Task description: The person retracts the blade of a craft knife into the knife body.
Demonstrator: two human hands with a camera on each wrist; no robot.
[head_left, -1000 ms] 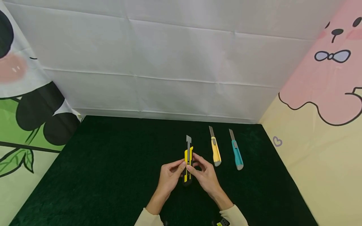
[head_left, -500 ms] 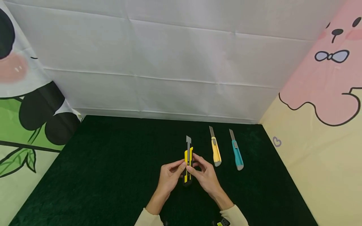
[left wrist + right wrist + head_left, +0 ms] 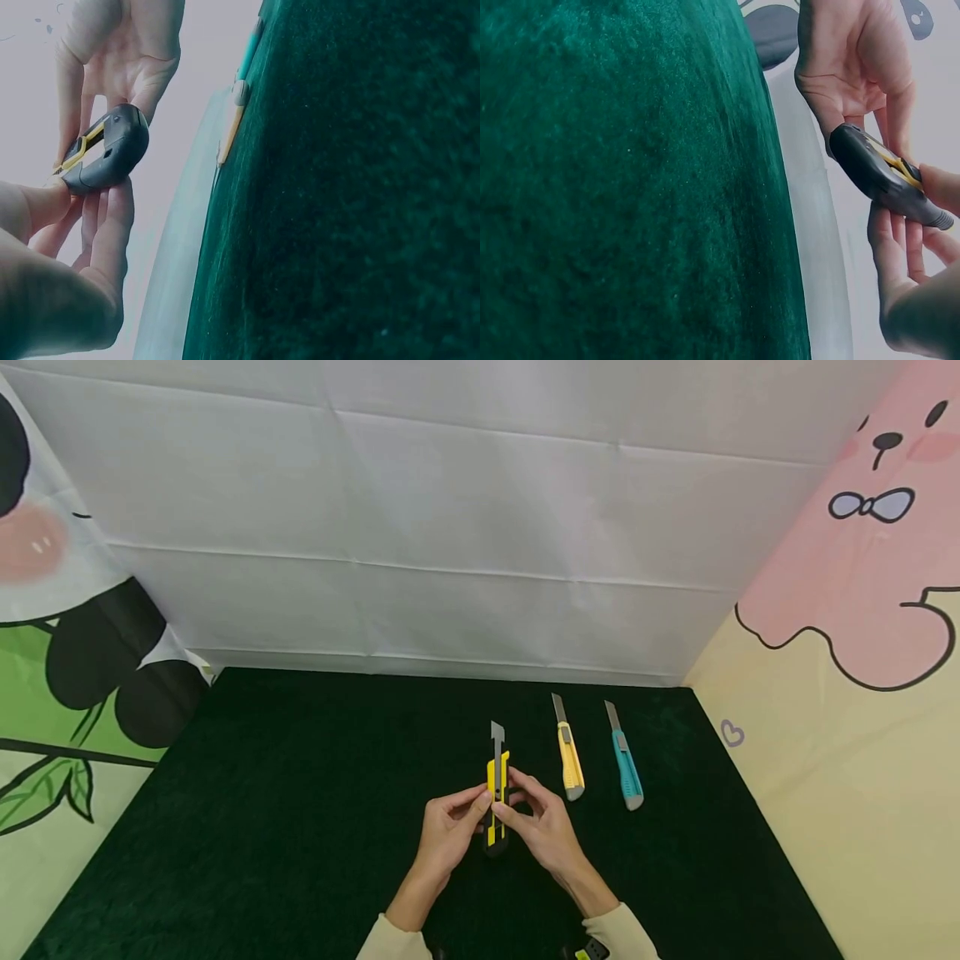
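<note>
Fingers of the left hand [image 3: 446, 837] are bent, the thumb in front and the others behind, pinching the left edge of a black-and-yellow cutter [image 3: 498, 775]. This cutter is held up between the two hands, above the dark green cloth [image 3: 300, 793], with its rounded black end towards the person and its bare blade [image 3: 498, 732] pointing away. The left fingertips sit below the blade's exposed part, but a careless shift of grip up the body could bring them against the edge. Because only fingertips hold it, a loosened pinch on one side might let the cutter twist, or drop point-first onto the cloth. Whether the blade is locked cannot be told; if it is not, pressure along the channel could make it slide suddenly.

The right hand [image 3: 547, 833] pinches the opposite edge, its thumb lying across the front near the lower part of the channel and its fingers behind. That thumb seems the likeliest to nudge the blade by accident, or to slip if pushed hard.

Further right, lying on the cloth, is a pale yellow cutter [image 3: 570, 762], its blade out and its butt near the right hand in the head view; a sideways sweep might knock it. At the far right lies a teal cutter [image 3: 627, 767], also bare-bladed, so a blind reach forward on that side could meet a cutting edge.
</note>
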